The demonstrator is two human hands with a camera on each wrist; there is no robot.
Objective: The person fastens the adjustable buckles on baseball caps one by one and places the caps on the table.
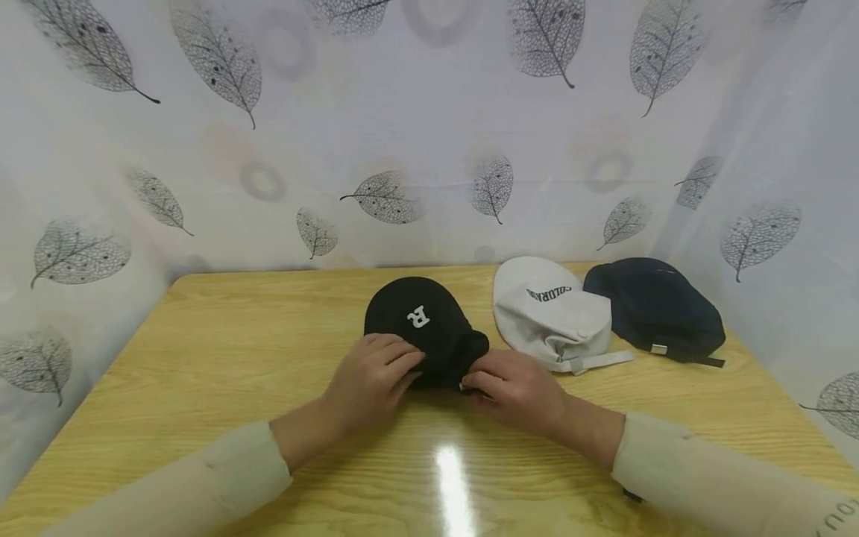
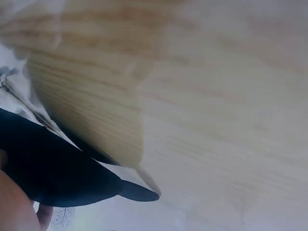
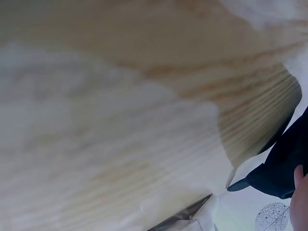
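Note:
A black baseball cap [image 1: 396,309] with a white letter R lies in the middle of the wooden table, its brim pointing away. My left hand [image 1: 369,377] grips the cap's near left edge, fingers on top and the thumb partly hidden. On the near right side, my right hand [image 1: 520,389] pinches the back of the cap by its strap, where a small bit of metal shows. Part of the crown bulges up beside the right fingers. The wrist views catch the dark cap [image 2: 57,166] only at the frame's edge, with a little of each hand.
Right of the black cap lies a white cap [image 1: 550,313] with dark lettering, its strap toward me. A navy cap [image 1: 654,309] sits beyond it, touching or nearly touching. The leaf-patterned curtain [image 1: 429,149] hangs behind the wooden table [image 1: 255,335] and along both sides.

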